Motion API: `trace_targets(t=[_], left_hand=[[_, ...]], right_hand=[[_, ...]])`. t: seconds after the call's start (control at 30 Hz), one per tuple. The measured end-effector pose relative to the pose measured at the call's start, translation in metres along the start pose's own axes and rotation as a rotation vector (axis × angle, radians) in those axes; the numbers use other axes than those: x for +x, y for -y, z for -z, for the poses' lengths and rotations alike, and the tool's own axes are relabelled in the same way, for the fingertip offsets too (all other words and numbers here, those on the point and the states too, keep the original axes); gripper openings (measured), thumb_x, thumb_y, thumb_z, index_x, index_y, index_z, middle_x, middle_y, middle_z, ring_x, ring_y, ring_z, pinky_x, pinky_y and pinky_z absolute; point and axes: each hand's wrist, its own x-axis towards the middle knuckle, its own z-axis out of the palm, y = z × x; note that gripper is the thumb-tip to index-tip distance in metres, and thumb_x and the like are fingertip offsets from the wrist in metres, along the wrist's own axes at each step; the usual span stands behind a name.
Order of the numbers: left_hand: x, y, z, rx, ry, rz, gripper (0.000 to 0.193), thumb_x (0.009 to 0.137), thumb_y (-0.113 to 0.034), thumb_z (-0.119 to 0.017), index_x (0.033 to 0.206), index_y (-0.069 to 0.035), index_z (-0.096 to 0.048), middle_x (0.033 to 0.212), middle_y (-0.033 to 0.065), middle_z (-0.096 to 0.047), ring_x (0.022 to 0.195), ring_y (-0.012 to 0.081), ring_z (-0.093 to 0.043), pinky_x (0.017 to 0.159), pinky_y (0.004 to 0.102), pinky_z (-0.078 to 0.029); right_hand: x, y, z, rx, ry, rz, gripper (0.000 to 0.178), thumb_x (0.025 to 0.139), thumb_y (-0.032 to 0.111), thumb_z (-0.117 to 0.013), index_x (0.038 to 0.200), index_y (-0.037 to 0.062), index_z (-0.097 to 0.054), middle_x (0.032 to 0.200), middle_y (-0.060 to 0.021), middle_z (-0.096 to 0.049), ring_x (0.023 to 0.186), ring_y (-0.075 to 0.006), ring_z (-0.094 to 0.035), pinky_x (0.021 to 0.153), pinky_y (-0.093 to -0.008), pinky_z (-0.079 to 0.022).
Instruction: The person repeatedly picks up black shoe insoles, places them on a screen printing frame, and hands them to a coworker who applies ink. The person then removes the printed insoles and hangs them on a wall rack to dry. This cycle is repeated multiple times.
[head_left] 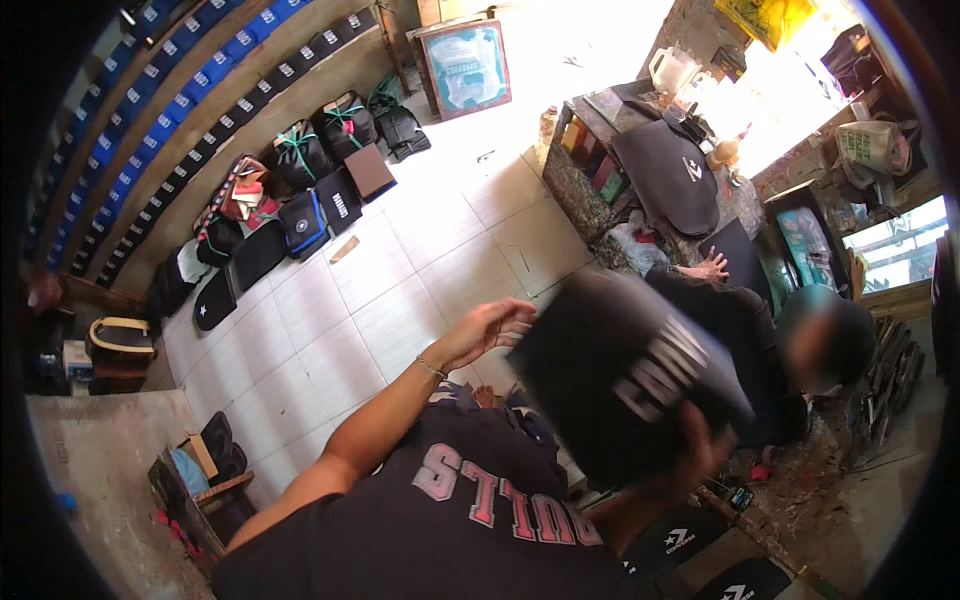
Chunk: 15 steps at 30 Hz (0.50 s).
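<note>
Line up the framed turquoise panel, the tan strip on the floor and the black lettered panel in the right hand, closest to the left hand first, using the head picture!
From the left hand:
1. Black lettered panel: just to its right, in the right hand.
2. Tan strip: up and left, on the floor tiles.
3. Framed turquoise panel: farthest, near the top edge.

Glare bleaches the far floor (560,40); the black piece (590,365) is blurred.
</note>
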Motion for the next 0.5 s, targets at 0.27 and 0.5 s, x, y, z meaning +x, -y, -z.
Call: trace_targets(t=[0.27, 0.5], left_hand=[[-0.036, -0.088, 0.088, -0.482, -0.296, -0.279, 0.062, 0.097, -0.049, -0.046, 0.13, 0.004, -0.047, 0.12, 0.0186, -0.06, 0.105, 0.0264, -0.063, 0.09, 0.0407, -0.054], [-0.012, -0.12, 0.191, -0.074, -0.685, -0.095, 0.032, 0.093, -0.016, -0.062, 0.118, 0.004, -0.057, 0.107, 0.0105, -0.066, 0.091, 0.0172, -0.065, 0.08, 0.0304, -0.054]], right_hand=[[0.15, -0.131, -0.197, 0.148, 0.649, -0.588, 0.035, 0.078, 0.007, -0.072, 0.107, -0.008, -0.06, 0.095, -0.0132, -0.067, 0.082, -0.0195, -0.065, 0.074, -0.033, -0.054], [0.198, -0.26, -0.335, -0.029, 0.849, -0.914, 0.028, 0.082, 0.007, -0.066, 0.107, -0.0047, -0.061, 0.098, -0.0109, -0.066, 0.086, -0.0181, -0.065, 0.078, -0.0316, -0.054]])
